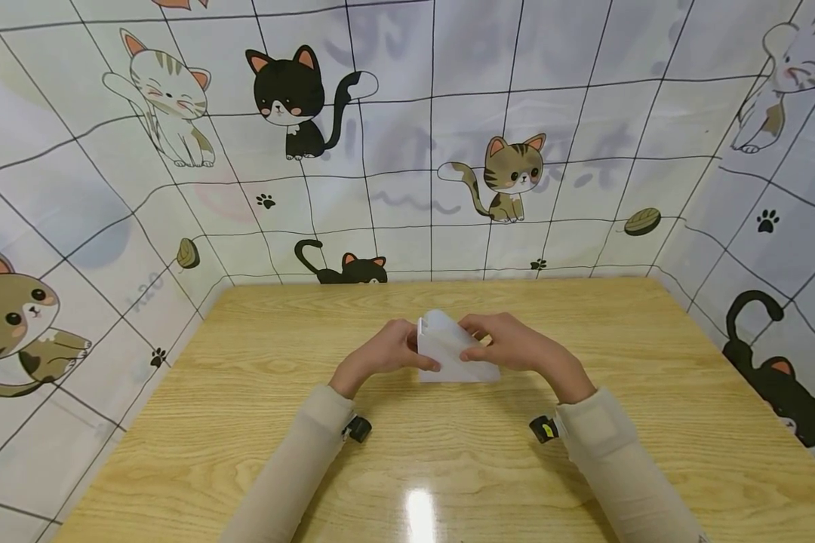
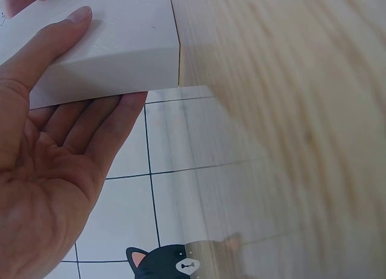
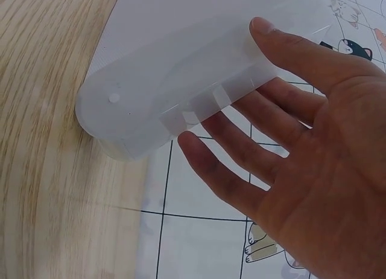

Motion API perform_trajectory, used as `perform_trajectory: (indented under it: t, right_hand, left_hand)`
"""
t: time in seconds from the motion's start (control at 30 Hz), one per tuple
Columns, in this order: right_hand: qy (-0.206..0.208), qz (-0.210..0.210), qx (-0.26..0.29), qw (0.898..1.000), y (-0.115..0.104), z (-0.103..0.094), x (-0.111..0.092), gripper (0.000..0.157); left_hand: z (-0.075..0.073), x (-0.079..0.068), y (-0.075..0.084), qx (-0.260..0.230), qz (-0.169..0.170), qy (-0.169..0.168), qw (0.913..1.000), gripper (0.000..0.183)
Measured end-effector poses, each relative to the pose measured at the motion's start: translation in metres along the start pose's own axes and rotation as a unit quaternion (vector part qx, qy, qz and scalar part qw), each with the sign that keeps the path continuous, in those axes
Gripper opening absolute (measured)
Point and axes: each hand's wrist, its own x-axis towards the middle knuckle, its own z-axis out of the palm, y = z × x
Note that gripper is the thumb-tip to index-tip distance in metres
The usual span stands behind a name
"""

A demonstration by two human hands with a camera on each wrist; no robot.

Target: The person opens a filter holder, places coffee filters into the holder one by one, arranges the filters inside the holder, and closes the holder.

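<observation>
A white plastic case (image 1: 444,358) with a translucent, round-ended part (image 3: 139,110) stands on edge at the middle of the table, between both hands. My left hand (image 1: 394,347) grips its left end, thumb over the near face and fingers behind. In the left wrist view, the fingers pass out of sight behind the case's smooth white side (image 2: 120,70). My right hand (image 1: 516,343) holds the right side, thumb on the translucent part and fingers around its far edge. A small round dot and several pale ribs show through the translucent plastic in the right wrist view.
The light wood table (image 1: 278,347) spreads around the hands, with a bright reflection near its front. Sheets printed with cats and grid lines (image 1: 407,151) enclose it at the back and both sides. A small black camera (image 1: 358,429) is strapped to the left wrist, another (image 1: 543,429) to the right.
</observation>
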Motion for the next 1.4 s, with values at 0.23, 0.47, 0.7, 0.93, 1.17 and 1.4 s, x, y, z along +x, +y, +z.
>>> perform_trajectory:
  t: [0.23,0.47,0.7,0.93,1.17,1.4]
  right_hand:
    - [0.0,-0.003,-0.007,1.0,0.0037,0.0022,0.0012,0.041]
    - [-0.005,-0.003,-0.009,1.0,0.0048,0.0016,0.0009,0.041]
    - [-0.01,-0.002,-0.014,1.0,0.004,0.0011,0.0016,0.041]
    - [-0.015,0.003,-0.012,1.0,0.0067,0.0039,0.0025,0.041]
    - [-0.016,0.005,-0.01,1.0,0.0058,0.0043,0.0023,0.04]
    - [-0.016,0.013,-0.016,1.0,0.0038,0.0044,0.0026,0.041]
  left_hand:
    - [0.0004,0.0006,-0.0003,0.003,-0.003,-0.001,1.0,0.027]
    - [0.0003,0.0015,-0.0001,0.002,-0.002,-0.003,1.0,0.028]
    - [-0.0006,0.0021,-0.0009,0.002,0.004,-0.003,1.0,0.03]
    - [-0.0003,0.0003,0.0007,0.002,-0.002,-0.002,1.0,0.031]
    - [0.0003,-0.0003,0.0007,-0.001,-0.003,-0.002,1.0,0.032]
    - [-0.0004,-0.0005,0.0009,-0.003,-0.003,-0.003,1.0,0.031]
